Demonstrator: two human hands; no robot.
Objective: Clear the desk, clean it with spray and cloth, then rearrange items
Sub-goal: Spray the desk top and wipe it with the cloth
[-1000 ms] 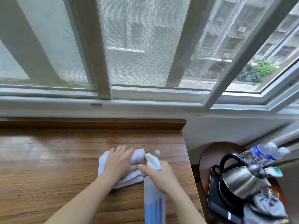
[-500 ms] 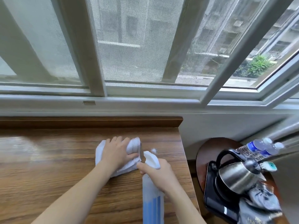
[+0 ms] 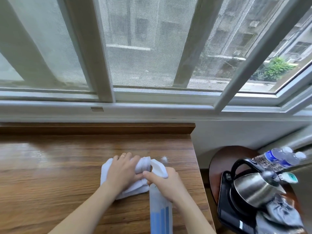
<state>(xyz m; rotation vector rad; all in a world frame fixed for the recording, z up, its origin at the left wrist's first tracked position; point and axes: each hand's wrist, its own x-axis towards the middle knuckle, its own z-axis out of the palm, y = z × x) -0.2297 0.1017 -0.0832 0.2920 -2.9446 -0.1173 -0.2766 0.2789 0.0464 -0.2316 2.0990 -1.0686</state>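
Nearest, the right hand (image 3: 166, 181) wraps the neck of the spray bottle (image 3: 160, 211), a smooth, part-full, likely light thing best gripped there, while beyond it the left hand (image 3: 122, 173) presses and clutches the soft, limp cloth (image 3: 108, 171) on the tabletop (image 3: 50, 174).

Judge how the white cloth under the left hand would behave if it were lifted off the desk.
The white cloth would probably flop and unfold: it lies bunched in soft folds under the left hand. It looks light, thin toweling. On the glossy desk it likely slides easily.
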